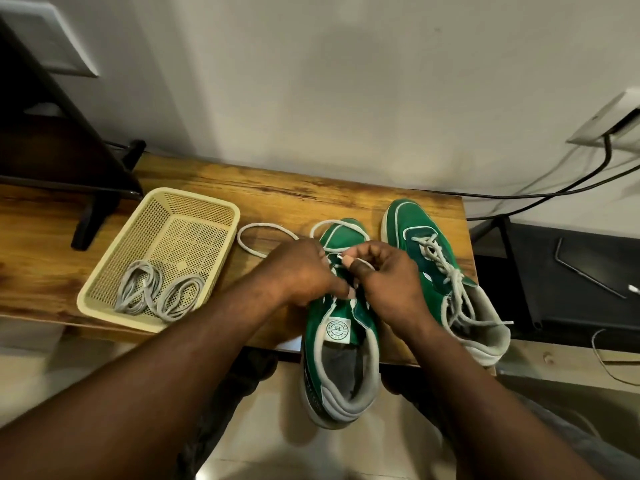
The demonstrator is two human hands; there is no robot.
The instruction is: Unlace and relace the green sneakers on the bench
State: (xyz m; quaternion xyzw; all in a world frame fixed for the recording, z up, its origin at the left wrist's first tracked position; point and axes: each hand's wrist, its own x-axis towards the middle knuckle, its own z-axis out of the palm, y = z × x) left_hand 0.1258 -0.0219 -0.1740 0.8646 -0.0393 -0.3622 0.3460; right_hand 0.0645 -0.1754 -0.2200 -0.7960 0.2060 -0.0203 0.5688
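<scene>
Head camera: on the wooden bench [311, 199], one green sneaker [341, 358] overhangs the near edge, its laced twin [412, 230] just right. Left hand [301, 271] and right hand [391, 282] pinch its grey lace [256, 233] at the eyelets; a hard tug could topple it floorward.

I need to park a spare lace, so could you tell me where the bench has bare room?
Bare bench runs along the wall behind the basket and sneakers; another patch lies left of the basket, by the black stand. Between basket and near sneaker lies a loose lace loop; the right end is crowded with sneakers, the left hand and right hand.
</scene>
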